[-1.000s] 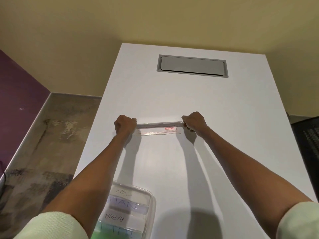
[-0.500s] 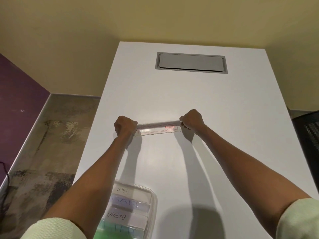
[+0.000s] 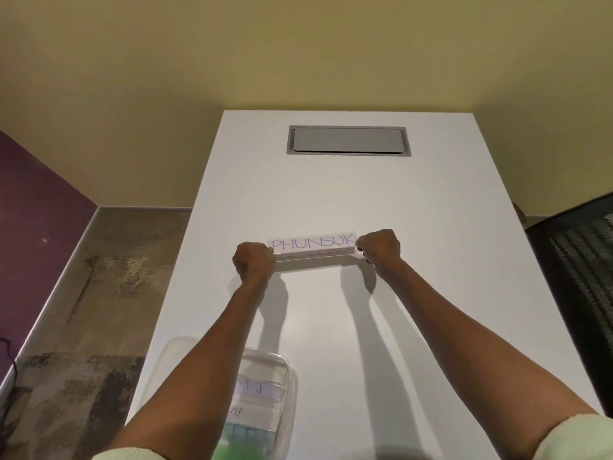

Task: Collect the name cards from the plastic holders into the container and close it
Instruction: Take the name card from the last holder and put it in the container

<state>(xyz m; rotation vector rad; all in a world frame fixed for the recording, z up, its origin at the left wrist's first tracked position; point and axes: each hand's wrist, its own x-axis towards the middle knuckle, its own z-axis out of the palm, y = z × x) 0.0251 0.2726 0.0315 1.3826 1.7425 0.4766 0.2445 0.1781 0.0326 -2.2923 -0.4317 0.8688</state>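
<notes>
The name card (image 3: 312, 244), white with "PHUNSUK" in blue letters, sits in a clear plastic holder (image 3: 313, 254) at the middle of the white table (image 3: 414, 227). Its long axis runs left to right, and its lettered face is tilted up toward the camera, reading upright. The left hand (image 3: 253, 262) grips the holder's left end with curled fingers, knuckles toward the viewer; the right hand (image 3: 379, 248) pinches the right end, fingers bent round it. Whether the holder's base touches the tabletop cannot be told; a shadow lies just near of it.

The table stretches far to a yellow wall (image 3: 298, 61), with a grey rectangular hatch (image 3: 348, 140) set flush in its far part. To the left lie a mottled floor (image 3: 83, 310) and a purple wall (image 3: 30, 200); at the right edge stands a black mesh chair (image 3: 580, 260).

Near the table's near-left edge, partly under the left forearm, a clear plastic container (image 3: 288, 370) stands open, with several cards (image 3: 262, 416) stacked inside, white ones with handwriting above a green one. A translucent lid (image 3: 175, 350) lies just left of it.
</notes>
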